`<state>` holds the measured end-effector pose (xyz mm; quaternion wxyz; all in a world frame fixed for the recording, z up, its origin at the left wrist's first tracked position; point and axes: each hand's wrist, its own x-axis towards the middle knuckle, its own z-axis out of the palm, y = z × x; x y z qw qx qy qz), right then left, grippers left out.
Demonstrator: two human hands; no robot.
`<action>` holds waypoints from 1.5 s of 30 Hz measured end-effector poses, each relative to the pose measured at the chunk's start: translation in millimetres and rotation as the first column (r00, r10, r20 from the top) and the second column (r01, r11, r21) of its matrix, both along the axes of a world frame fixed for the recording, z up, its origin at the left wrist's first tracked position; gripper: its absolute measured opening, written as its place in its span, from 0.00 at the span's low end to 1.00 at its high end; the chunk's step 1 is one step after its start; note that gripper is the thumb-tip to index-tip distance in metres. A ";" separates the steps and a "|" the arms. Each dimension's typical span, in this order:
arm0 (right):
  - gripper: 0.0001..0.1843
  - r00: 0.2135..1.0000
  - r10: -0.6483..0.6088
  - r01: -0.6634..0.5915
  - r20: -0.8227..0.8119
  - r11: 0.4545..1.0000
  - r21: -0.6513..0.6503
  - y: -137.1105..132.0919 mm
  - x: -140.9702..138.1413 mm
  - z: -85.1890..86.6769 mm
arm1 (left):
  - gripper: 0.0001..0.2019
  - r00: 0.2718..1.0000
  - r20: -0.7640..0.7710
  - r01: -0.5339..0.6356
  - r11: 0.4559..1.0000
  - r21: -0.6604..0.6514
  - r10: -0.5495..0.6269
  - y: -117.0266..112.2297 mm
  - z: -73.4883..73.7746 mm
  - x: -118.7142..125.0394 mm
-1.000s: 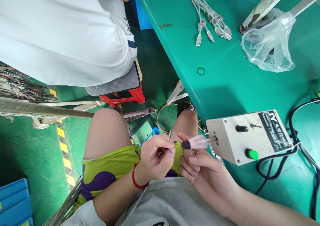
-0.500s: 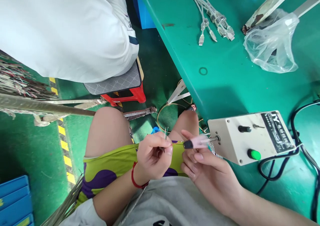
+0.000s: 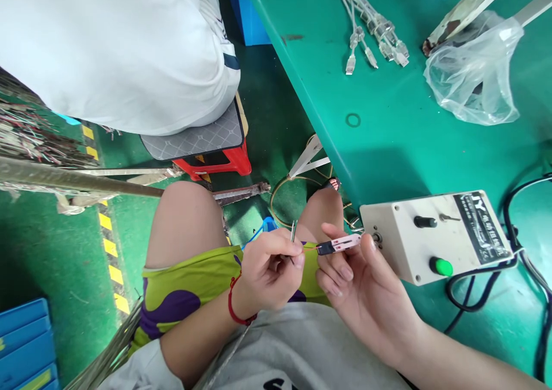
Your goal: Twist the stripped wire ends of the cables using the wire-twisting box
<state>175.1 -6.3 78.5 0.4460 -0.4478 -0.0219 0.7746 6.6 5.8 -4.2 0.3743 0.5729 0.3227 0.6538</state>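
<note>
My right hand [image 3: 362, 289] pinches a small pink-and-black connector [image 3: 338, 244] between thumb and fingers, close to the socket on the front of a beige control box [image 3: 431, 237]. My left hand [image 3: 269, 269] is closed on thin metal tweezers [image 3: 292, 232] whose tips point up, just left of the connector. A thin red wire runs between the connector and my left fingers. Both hands hover over my lap, at the edge of the green table [image 3: 388, 148].
A bundle of white cables with plugs [image 3: 371, 27] and a clear plastic bag [image 3: 474, 76] lie on the table's far side. Black cords [image 3: 483, 292] trail from the box. A person in a white shirt [image 3: 107, 50] sits on a red stool [image 3: 215, 165] at left.
My right hand has pulled the connector back off the box's socket pin and now holds it free. My left hand with the tweezers has stayed nearly in place.
</note>
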 end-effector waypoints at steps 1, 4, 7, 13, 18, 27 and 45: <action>0.26 1.000 0.001 -0.001 0.001 1.000 0.003 -0.1 -0.4 -0.1 | 0.06 1.000 -0.005 -0.002 1.000 0.001 0.002 0.1 -0.2 0.2; 0.27 1.000 -0.007 0.007 0.008 1.000 0.010 -0.3 -1.1 -0.1 | 0.06 1.000 0.006 -0.002 1.000 0.002 0.002 0.3 -1.4 1.3; 0.27 1.000 -0.013 0.013 0.016 1.000 0.004 -1.2 -1.1 0.6 | 0.07 1.000 0.026 0.002 1.000 -0.002 -0.002 -0.2 -2.5 2.3; 0.19 1.000 -0.023 0.023 -0.020 1.000 0.015 -2.0 -0.9 1.2 | 0.08 1.000 0.000 0.002 1.000 -0.022 -0.002 -2.5 -3.0 3.1; 0.18 1.000 -0.003 0.004 -0.031 0.999 0.038 0.0 -1.1 -1.4 | 0.08 0.999 -0.034 0.018 0.999 -0.027 -0.019 -1.9 -5.6 4.6; 0.22 0.999 0.049 -0.049 -0.013 0.999 0.013 -2.8 2.4 4.0 | 0.04 0.999 -0.002 0.047 0.998 -0.045 -0.047 -2.1 -13.4 7.0; 0.09 0.968 0.250 -0.251 -0.033 0.966 -0.058 -6.3 1.6 -3.0 | 0.04 0.995 0.059 0.084 0.996 -0.038 -0.082 -4.2 -11.5 6.4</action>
